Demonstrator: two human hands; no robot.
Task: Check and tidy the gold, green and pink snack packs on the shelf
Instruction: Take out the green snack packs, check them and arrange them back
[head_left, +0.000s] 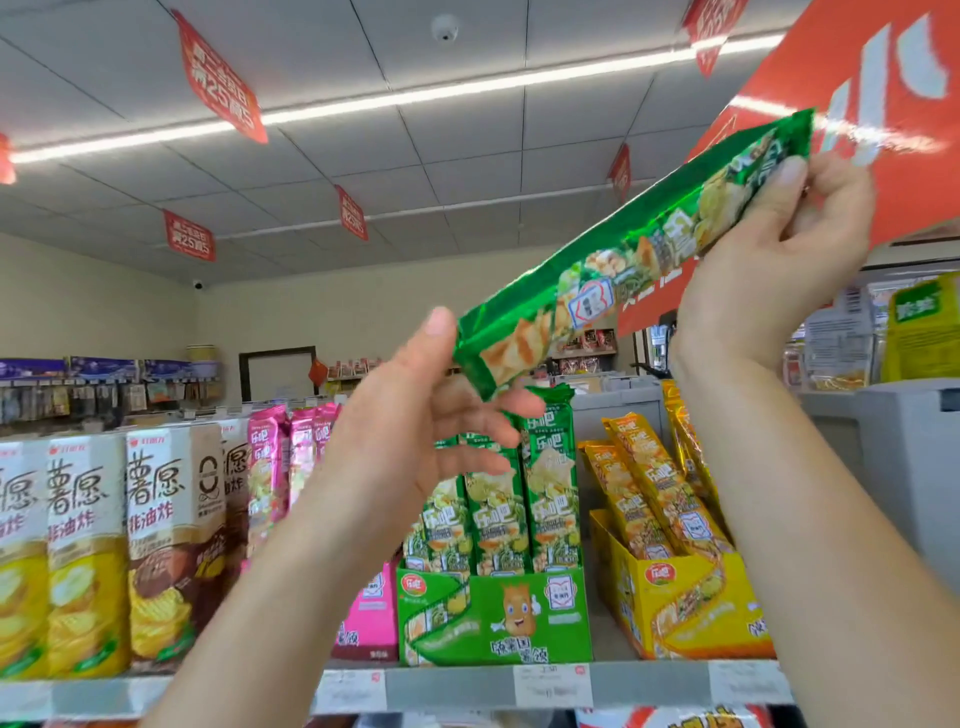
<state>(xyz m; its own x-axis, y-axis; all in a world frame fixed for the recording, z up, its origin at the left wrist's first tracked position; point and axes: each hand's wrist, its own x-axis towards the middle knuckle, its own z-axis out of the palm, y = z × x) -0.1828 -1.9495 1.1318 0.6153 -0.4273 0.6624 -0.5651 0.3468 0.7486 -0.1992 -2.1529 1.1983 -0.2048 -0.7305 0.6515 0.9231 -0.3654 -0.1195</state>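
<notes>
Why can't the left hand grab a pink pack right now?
It probably could, but not yet. The left hand holds the lower end of the green pack raised above the shelf. The pink packs stand just beside that arm, nothing blocking them.

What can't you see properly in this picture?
- Price tags on the shelf edge, head view: print too small and blurred to read.
- Pink packs: partly hidden behind the left hand.
- Green pack, held up by both hands: its top end is covered by the right hand.
- Lower shelf: cut off by the bottom edge.
</notes>
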